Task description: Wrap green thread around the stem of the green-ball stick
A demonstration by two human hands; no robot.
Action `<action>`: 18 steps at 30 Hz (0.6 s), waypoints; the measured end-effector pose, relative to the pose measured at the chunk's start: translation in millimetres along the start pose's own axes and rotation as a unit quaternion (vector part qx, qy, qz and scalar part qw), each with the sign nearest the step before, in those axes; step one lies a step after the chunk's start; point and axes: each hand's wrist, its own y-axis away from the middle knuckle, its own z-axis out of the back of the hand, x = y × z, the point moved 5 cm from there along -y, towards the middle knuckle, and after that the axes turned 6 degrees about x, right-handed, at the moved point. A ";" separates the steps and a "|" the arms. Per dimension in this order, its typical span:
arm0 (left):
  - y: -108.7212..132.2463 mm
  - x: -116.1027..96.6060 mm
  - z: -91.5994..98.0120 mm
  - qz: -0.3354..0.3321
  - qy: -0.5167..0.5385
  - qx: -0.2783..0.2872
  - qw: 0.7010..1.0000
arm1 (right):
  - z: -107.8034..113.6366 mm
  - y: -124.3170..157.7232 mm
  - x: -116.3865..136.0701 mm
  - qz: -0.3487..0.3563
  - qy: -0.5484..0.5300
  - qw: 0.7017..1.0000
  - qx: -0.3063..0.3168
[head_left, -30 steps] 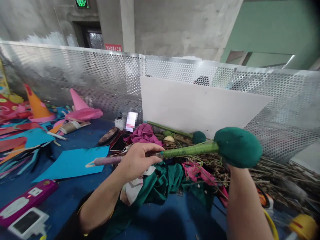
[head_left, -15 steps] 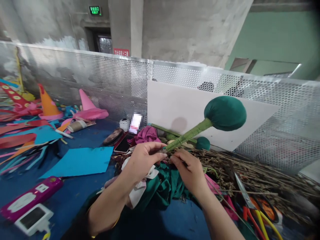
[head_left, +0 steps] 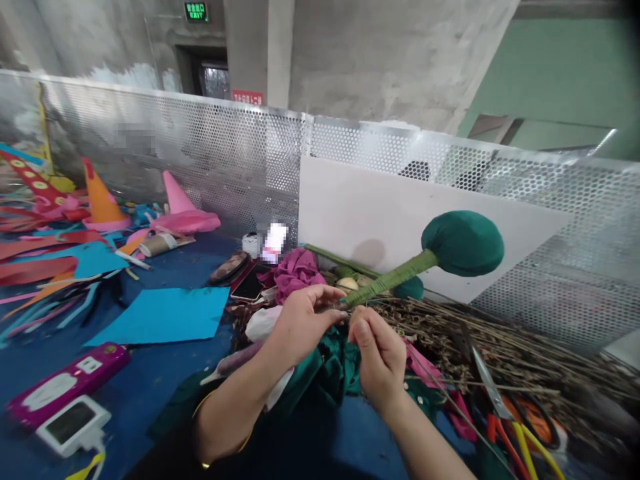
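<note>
A stick wrapped in green tape [head_left: 390,279] carries a round, dark green cloth-covered head [head_left: 464,244] at its far end. My left hand [head_left: 309,319] pinches the lower end of this stick between thumb and fingers. Right beside that end, my right hand [head_left: 376,353] is closed with the fingers curled in; whatever it grips is too small to make out. Under both hands lies crumpled dark green cloth [head_left: 327,363], with white cloth [head_left: 263,323] to its left. A second green ball [head_left: 410,288] rests behind the stick.
Scissors [head_left: 493,387] and pliers with red and yellow handles [head_left: 523,440] lie at right by dry twigs [head_left: 500,340]. Blue sheet [head_left: 163,317], purple device [head_left: 70,383] and cone hats [head_left: 103,200] are at left. A perforated metal panel [head_left: 225,157] stands behind.
The green head has tipped lower and shifted right as the stick tilts further. My right hand has turned and its fingers have curled tighter. The camera view has shifted slightly.
</note>
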 end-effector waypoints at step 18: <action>3.1 -4.7 0.5 -0.052 -0.179 -0.030 0.982 | -5.8 1.0 16.0 0.050 0.188 0.981 0.006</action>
